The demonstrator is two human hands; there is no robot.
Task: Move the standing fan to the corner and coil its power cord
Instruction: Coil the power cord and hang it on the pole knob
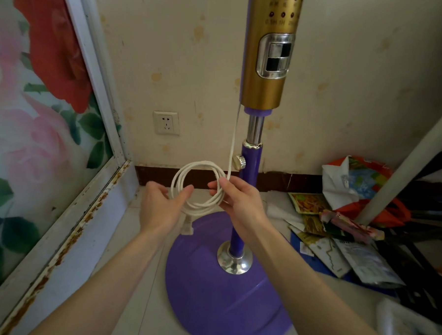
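The standing fan stands in the room's corner, with a round purple base (pixel 221 295), a purple pole (pixel 249 166) and a gold control column (pixel 268 62). Its white power cord (pixel 197 168) is wound into a ring of several loops in front of the pole. My left hand (pixel 163 206) grips the ring's left side. My right hand (pixel 235 197) pinches the right side, where a strand runs up to the gold column. The white plug (pixel 186 226) hangs below my left hand.
A wall socket (pixel 166 122) sits on the back wall left of the fan. A floral glass panel in a rusty white frame (pixel 72 226) runs along the left. Packets and bags (pixel 346 224) litter the floor on the right, under a slanted grey bar (pixel 407 170).
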